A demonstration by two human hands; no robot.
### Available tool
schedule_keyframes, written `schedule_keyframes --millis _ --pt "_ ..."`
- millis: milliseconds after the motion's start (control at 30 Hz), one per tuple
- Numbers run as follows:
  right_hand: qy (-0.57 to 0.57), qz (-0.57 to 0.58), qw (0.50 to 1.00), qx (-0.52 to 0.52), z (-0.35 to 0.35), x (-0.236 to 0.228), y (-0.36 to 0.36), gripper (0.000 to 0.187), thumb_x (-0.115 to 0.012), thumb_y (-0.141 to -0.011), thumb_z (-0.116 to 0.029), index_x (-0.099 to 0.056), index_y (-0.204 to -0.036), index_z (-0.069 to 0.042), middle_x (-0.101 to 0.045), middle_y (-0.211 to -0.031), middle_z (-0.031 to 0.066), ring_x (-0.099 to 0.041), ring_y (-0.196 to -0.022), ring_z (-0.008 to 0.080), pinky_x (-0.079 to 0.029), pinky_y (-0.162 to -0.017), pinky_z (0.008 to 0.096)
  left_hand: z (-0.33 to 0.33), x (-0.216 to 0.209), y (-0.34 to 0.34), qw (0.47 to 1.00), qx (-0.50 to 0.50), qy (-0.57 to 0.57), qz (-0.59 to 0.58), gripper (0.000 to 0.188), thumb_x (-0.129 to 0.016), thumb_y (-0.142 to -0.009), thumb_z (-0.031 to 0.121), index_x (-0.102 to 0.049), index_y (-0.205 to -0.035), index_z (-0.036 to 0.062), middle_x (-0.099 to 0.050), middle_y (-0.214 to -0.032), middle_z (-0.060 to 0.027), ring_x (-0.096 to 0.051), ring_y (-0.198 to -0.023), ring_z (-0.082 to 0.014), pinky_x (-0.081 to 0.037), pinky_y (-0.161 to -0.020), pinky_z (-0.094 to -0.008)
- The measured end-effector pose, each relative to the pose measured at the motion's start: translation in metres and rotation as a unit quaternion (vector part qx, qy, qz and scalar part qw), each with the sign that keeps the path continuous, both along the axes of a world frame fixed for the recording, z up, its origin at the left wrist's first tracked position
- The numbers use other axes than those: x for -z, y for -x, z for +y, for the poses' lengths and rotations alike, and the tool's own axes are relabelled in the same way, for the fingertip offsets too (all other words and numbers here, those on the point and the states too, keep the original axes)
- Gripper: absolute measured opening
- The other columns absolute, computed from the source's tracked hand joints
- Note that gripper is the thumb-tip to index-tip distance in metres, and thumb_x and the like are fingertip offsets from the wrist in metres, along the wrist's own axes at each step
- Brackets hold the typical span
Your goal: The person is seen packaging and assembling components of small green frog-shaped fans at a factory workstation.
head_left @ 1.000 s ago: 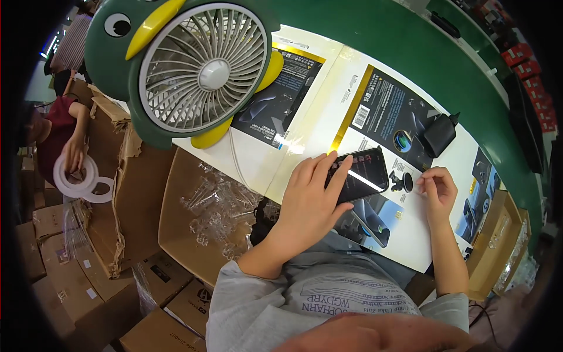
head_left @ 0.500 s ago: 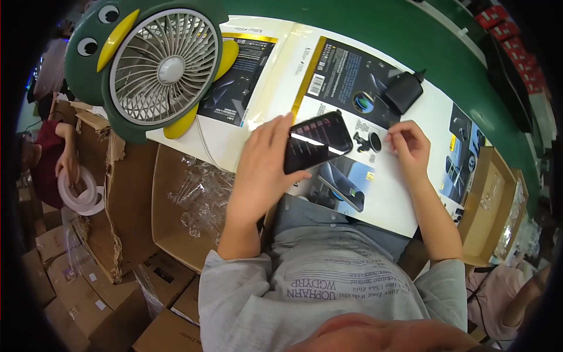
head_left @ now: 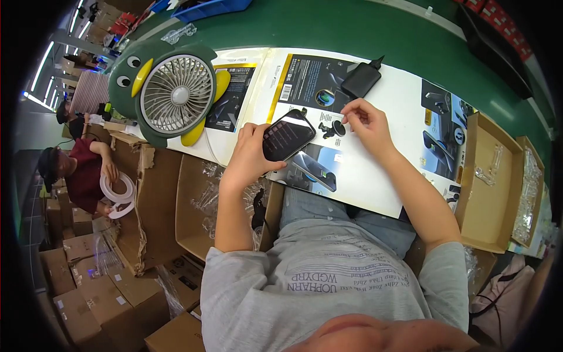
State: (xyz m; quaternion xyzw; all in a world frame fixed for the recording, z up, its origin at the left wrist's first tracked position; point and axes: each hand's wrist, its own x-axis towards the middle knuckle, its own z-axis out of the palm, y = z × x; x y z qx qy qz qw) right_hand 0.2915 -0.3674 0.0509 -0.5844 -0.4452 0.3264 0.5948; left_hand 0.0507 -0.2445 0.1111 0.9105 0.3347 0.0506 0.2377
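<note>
Fingers of the left hand [head_left: 249, 161] wrap around a flat black glossy rectangular phone-like slab [head_left: 287, 135], its long axis running from lower left up to upper right, screen facing up. The right hand [head_left: 366, 126] pinches a small black round mount piece [head_left: 335, 128] just beside it. Both sit over white flattened cartons with dark printed panels and yellow stripes [head_left: 381, 152] on the green desk [head_left: 352, 29].

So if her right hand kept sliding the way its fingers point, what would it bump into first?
Probably the small black mount piece just ahead of the right hand, whose fingertips point left toward it; beyond lies the dark device the left hand holds. Depth is uncertain.
</note>
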Motion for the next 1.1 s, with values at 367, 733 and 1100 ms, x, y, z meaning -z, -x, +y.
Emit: schedule_keyframes --millis 367,733,1100 --pt "-0.007 -0.047 0.999 -0.005 0.002 -0.001 0.003 0.009 -0.051 -0.084 -0.005 -0.059 -0.089 -0.003 -0.060 -0.073 0.0003 -0.048 -0.061 0.0018 -0.037 -0.055 0.0162 -0.019 0.009 0.006 0.983 -0.144 -0.025 -0.113 0.086 -0.078 -0.056 0.017 -0.035 -0.128 -0.0025 -0.045 -0.122 -0.0236 -0.047 -0.112 -0.0344 -0.040 -0.093 -0.0391" --pt "0.016 -0.060 0.998 0.017 0.000 -0.005 0.011 0.009 -0.050 -0.085 -0.004 -0.058 -0.088 -0.003 -0.059 -0.071 0.0001 -0.048 -0.061 0.0029 -0.037 -0.056 0.0174 0.067 0.036 0.017 0.739 -0.485 -0.132 -0.449 0.098 -0.082 -0.062 0.022 -0.019 -0.132 -0.0041 -0.035 -0.126 -0.0243 -0.041 -0.114 -0.0355 -0.036 -0.097 -0.0405" --pt "0.017 -0.093 0.995 0.029 0.000 -0.007 0.011 0.009 -0.051 -0.083 -0.005 -0.059 -0.086 -0.002 -0.061 -0.067 0.0030 -0.052 -0.059 0.0043 -0.040 -0.055 0.0186 0.081 0.049 0.020 0.720 -0.490 -0.187 -0.454 0.100 -0.082 -0.061 0.012 -0.015 -0.135 0.0087 -0.028 -0.130 -0.0258 -0.037 -0.116 -0.0383 -0.035 -0.099 -0.0446"
